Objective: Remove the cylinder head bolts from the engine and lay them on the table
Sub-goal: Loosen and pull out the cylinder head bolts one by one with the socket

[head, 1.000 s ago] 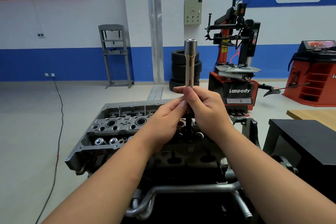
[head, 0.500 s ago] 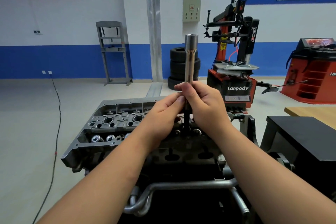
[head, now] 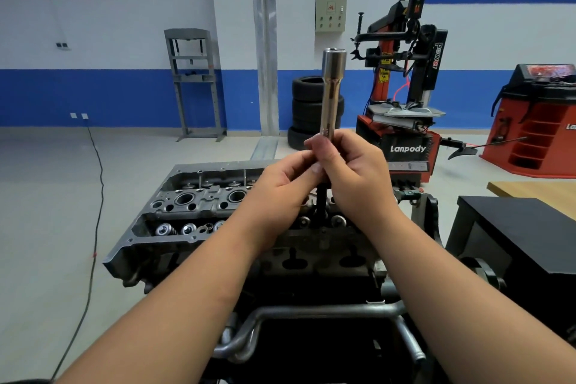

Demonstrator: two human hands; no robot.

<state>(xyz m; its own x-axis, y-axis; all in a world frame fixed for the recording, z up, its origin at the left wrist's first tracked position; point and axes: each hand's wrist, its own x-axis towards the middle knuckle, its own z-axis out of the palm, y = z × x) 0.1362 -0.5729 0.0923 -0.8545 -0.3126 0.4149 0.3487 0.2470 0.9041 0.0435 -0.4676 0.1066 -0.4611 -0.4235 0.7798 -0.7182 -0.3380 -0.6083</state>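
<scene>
Cylinder head bolt [head: 321, 201], dark and upright, rises from the engine [head: 199, 212] into a long chrome socket [head: 332, 93]; the right hand [head: 358, 174] grips their joint, the left hand [head: 277, 193] pinching beside it.

One head-worn wide-angle view, facing forward and slightly down, close above the engine [head: 237, 221].

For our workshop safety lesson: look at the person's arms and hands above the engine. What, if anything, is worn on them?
Nothing is worn. Both forearms are bare as far as the picture shows, with no sleeve or cuff in view. The left hand and right hand have no gloves, and no watch, ring or wristband can be seen. Fingernails look short and plain.
</scene>
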